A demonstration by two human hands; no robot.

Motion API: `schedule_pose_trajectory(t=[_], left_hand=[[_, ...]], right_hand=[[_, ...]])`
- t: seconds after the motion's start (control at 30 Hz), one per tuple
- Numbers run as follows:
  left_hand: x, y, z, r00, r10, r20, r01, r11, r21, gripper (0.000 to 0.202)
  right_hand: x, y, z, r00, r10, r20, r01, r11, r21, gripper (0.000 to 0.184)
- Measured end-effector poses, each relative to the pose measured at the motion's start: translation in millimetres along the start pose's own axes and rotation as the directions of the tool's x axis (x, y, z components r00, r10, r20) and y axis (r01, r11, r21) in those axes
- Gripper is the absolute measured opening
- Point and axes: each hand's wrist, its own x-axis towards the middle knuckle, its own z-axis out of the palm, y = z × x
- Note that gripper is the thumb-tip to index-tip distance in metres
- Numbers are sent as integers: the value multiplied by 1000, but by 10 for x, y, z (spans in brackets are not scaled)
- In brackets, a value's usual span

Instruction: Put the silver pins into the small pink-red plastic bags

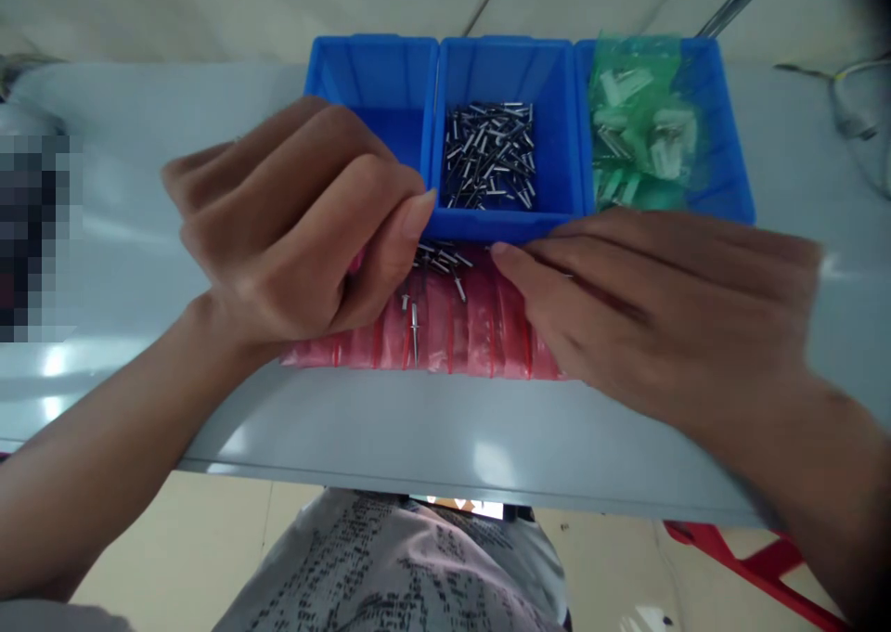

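Note:
My left hand [299, 214] is closed in a fist above the left end of a row of pink plastic bags [480, 335], thumb pressed to the curled forefinger. What it holds, if anything, is hidden. My right hand [668, 307] hovers over the row's right end, its fingers drawn together and slightly blurred. A thin metallic glint shows beside its thumb, too small to name. Several loose pop rivets [442, 258] lie on the bags between my hands. One single rivet [415, 330] points toward me. More rivets [491, 154] fill the bottom of the middle blue bin [511, 225].
A left blue bin [376, 57] adjoins the middle one. The right blue bin [728, 163] contains green plastic bags [644, 131] with pale pieces inside. All stand on a grey-white table [418, 428]. A cable [845, 103] lies at right; a red stool [752, 562] is below.

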Motion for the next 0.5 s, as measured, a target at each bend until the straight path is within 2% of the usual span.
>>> schedule_pose_trajectory(t=[0.07,0.17,0.4,0.5], left_hand=[[13,-2,0,1000,12,5,-12,1000,12,6],[32,-14,-5,999,30,13,-30,999,30,3],[49,-72,38,996,85,-13,-84,994,68,4],[46,-64,37,995,93,-45,-90,993,77,6]], right_hand=[[18,-31,13,994,-69,90,82,986,-145,17],[53,-83,51,986,-58,159,80,987,-140,25],[55,-69,87,976,-69,208,92,990,-103,29],[48,-65,104,988,-54,147,61,997,-44,27]])
